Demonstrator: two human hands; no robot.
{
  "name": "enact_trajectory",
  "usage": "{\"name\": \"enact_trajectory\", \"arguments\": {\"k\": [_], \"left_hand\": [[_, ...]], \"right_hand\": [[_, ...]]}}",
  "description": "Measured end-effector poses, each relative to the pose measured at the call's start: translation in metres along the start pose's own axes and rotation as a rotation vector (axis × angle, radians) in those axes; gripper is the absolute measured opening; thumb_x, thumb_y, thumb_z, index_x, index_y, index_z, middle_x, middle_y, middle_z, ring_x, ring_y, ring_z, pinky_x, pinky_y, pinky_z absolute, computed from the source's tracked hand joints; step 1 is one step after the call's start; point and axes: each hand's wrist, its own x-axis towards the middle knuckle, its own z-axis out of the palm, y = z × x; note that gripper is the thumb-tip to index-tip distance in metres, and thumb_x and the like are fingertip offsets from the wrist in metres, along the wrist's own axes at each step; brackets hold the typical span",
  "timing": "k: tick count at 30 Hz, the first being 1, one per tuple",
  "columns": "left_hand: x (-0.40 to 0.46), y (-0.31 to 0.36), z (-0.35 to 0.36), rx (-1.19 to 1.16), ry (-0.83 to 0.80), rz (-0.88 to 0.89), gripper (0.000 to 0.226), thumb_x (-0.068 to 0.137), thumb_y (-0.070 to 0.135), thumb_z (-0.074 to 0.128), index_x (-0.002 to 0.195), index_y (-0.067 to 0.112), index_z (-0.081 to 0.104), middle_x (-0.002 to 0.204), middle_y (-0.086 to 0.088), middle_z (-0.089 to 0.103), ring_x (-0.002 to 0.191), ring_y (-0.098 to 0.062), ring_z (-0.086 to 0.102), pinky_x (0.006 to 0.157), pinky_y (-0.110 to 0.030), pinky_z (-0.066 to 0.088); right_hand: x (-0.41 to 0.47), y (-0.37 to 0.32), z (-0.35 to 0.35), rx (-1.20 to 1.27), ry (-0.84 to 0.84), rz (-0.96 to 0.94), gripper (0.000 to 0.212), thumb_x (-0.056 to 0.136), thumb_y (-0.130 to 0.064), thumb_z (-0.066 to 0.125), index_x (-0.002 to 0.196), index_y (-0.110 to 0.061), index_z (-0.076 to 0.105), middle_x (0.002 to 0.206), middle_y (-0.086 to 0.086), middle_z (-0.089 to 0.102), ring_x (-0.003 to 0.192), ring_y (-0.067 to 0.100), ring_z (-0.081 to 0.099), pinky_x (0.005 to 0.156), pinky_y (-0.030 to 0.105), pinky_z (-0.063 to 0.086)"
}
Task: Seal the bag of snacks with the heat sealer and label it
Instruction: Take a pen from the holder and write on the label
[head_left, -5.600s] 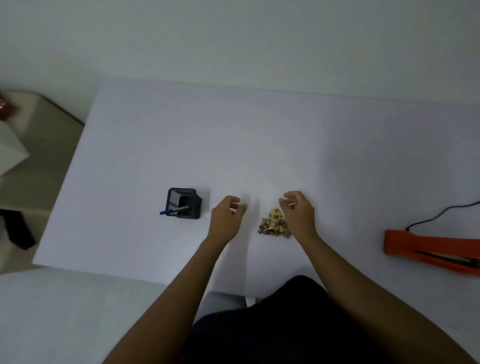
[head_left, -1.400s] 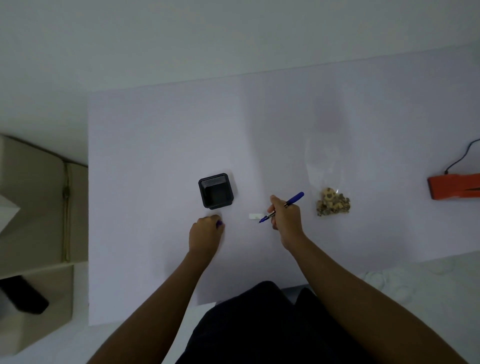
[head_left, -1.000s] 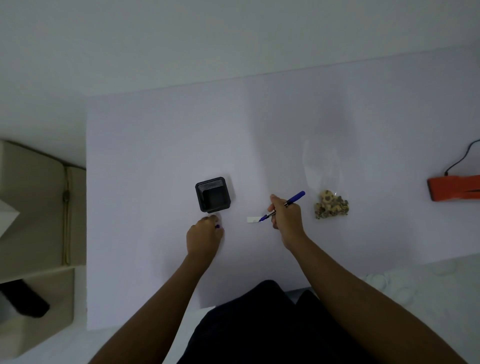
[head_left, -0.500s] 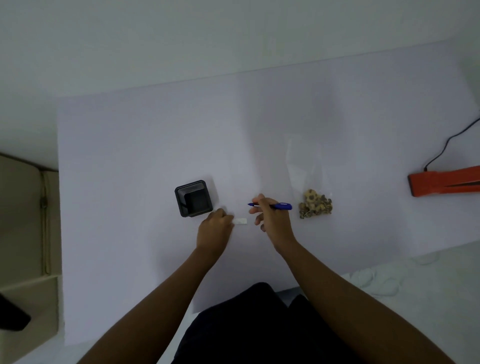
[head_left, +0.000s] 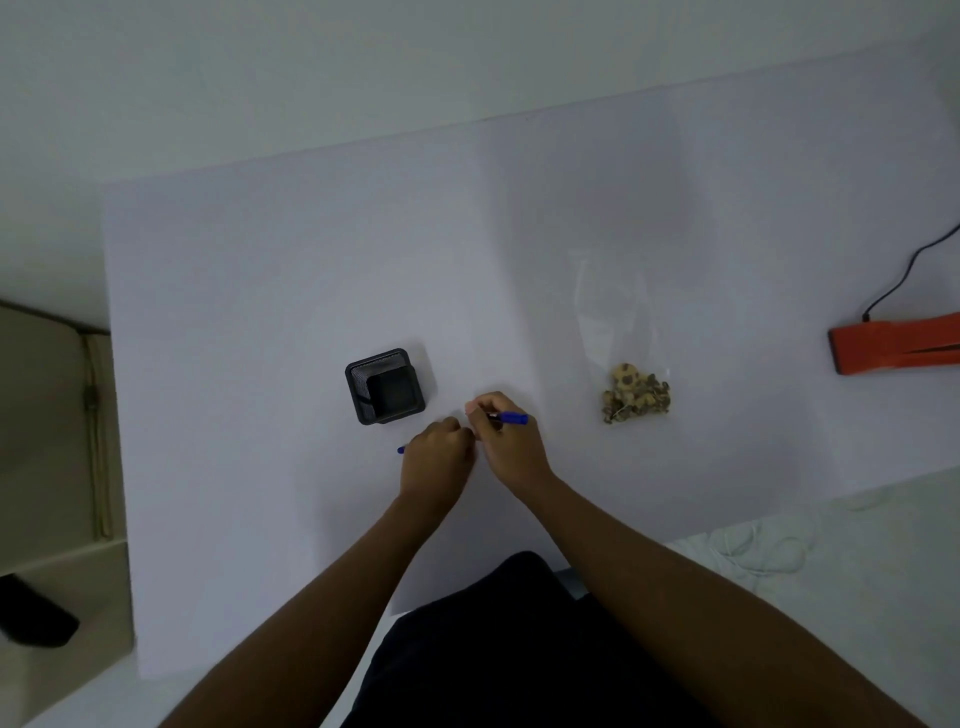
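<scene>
On the white tabletop (head_left: 260, 291), just below centre, I've got both hands bunched together and touching. My right hand (head_left: 511, 449) has its fingers curled round the blue pen (head_left: 511, 417), which lies nearly level, its blue end pointing right. My left hand (head_left: 436, 457) is curled too, knuckles up, and a small blue tip (head_left: 400, 450) pokes out at its left edge; I reckon it's the pen cap, though I can't say for sure. Whatever sits between the two sets of fingertips is hidden by the hands, so I can't tell whether the label is there.

Just up and left of my left hand stands the black mesh pen holder (head_left: 387, 385), upright, close to the knuckles but not touching.

Off to the right, well apart from my hands, lies the clear bag of snacks (head_left: 618, 312), flat on the tabletop, with the brown snacks (head_left: 635, 394) heaped at its near end and the rest of the plastic stretching away from me.

Further right, at the frame's edge, rests the orange heat sealer (head_left: 893, 345), its black cord (head_left: 906, 275) trailing up and out of view.
</scene>
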Motion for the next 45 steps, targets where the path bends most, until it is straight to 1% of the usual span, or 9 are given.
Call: {"name": "enact_trajectory", "arguments": {"k": [7, 13, 15, 20, 26, 30, 33, 38, 45], "left_hand": [[-0.002, -0.003, 0.001, 0.000, -0.059, -0.014, 0.016, 0.089, 0.015, 0.066, 0.074, 0.011, 0.070, 0.071, -0.003, 0.061, 0.060, -0.018, 0.058, 0.053, -0.033, 0.053], [0.002, -0.002, 0.000, -0.124, -0.045, -0.189, 0.020, 0.096, 0.016, 0.054, 0.080, 0.008, 0.063, 0.083, -0.007, 0.060, 0.066, -0.017, 0.052, 0.059, -0.027, 0.038], [0.006, -0.001, 0.000, -0.165, -0.061, -0.223, 0.017, 0.095, 0.018, 0.055, 0.083, 0.008, 0.061, 0.086, -0.007, 0.060, 0.069, -0.018, 0.055, 0.061, -0.029, 0.041], [0.018, 0.001, 0.000, -0.189, -0.139, -0.280, 0.018, 0.093, 0.022, 0.058, 0.084, 0.007, 0.060, 0.087, -0.010, 0.062, 0.077, -0.025, 0.062, 0.065, -0.032, 0.047], [0.022, -0.001, 0.001, -0.210, -0.174, -0.312, 0.024, 0.093, 0.028, 0.061, 0.083, 0.007, 0.062, 0.085, -0.011, 0.064, 0.075, -0.024, 0.063, 0.068, -0.036, 0.054], [0.022, -0.002, 0.001, -0.224, -0.173, -0.311, 0.023, 0.093, 0.027, 0.061, 0.082, 0.007, 0.063, 0.084, -0.010, 0.064, 0.073, -0.023, 0.063, 0.067, -0.034, 0.053], [0.023, -0.002, 0.001, -0.221, -0.177, -0.313, 0.026, 0.094, 0.029, 0.060, 0.079, 0.008, 0.064, 0.082, -0.009, 0.064, 0.071, -0.023, 0.064, 0.067, -0.035, 0.055], [0.024, -0.002, -0.001, -0.199, -0.205, -0.318, 0.026, 0.094, 0.029, 0.058, 0.080, 0.008, 0.065, 0.081, -0.009, 0.065, 0.070, -0.022, 0.062, 0.062, -0.032, 0.047], [0.025, -0.002, 0.000, -0.182, -0.210, -0.316, 0.028, 0.097, 0.029, 0.054, 0.083, 0.006, 0.064, 0.083, -0.011, 0.065, 0.070, -0.022, 0.061, 0.062, -0.030, 0.043]], "right_hand": [[-0.009, 0.026, 0.008, -0.045, -0.040, -0.078, 0.018, 0.099, -0.028, 0.058, 0.098, -0.011, 0.065, 0.083, 0.000, 0.068, 0.074, 0.009, 0.065, 0.069, 0.017, 0.052], [-0.007, 0.028, 0.007, -0.038, -0.036, -0.149, 0.014, 0.098, -0.019, 0.061, 0.094, -0.005, 0.064, 0.084, 0.007, 0.069, 0.075, 0.016, 0.066, 0.071, 0.020, 0.054], [-0.007, 0.029, 0.008, -0.036, -0.038, -0.147, 0.014, 0.097, -0.018, 0.061, 0.094, -0.005, 0.065, 0.084, 0.007, 0.070, 0.076, 0.016, 0.067, 0.071, 0.023, 0.055], [-0.007, 0.030, 0.008, -0.053, -0.012, -0.141, 0.015, 0.098, -0.011, 0.059, 0.090, -0.003, 0.068, 0.080, 0.004, 0.069, 0.071, 0.010, 0.064, 0.068, 0.013, 0.050], [-0.008, 0.035, 0.012, -0.088, 0.010, -0.110, 0.029, 0.099, -0.014, 0.055, 0.075, 0.001, 0.063, 0.070, 0.015, 0.064, 0.064, 0.026, 0.061, 0.061, 0.031, 0.051], [-0.009, 0.035, 0.013, -0.076, 0.017, -0.095, 0.030, 0.099, -0.012, 0.056, 0.073, 0.002, 0.061, 0.067, 0.016, 0.062, 0.061, 0.025, 0.058, 0.058, 0.018, 0.044], [-0.009, 0.037, 0.014, -0.075, 0.016, -0.076, 0.032, 0.099, -0.013, 0.056, 0.069, -0.001, 0.056, 0.062, 0.014, 0.057, 0.054, 0.019, 0.053, 0.054, 0.017, 0.041], [-0.009, 0.038, 0.014, -0.089, 0.017, -0.078, 0.032, 0.100, -0.016, 0.054, 0.072, -0.001, 0.057, 0.066, 0.016, 0.059, 0.059, 0.028, 0.057, 0.058, 0.033, 0.046], [-0.009, 0.037, 0.017, -0.106, 0.018, -0.088, 0.029, 0.100, -0.017, 0.054, 0.075, -0.004, 0.059, 0.069, 0.013, 0.061, 0.063, 0.026, 0.060, 0.062, 0.039, 0.052]]}}
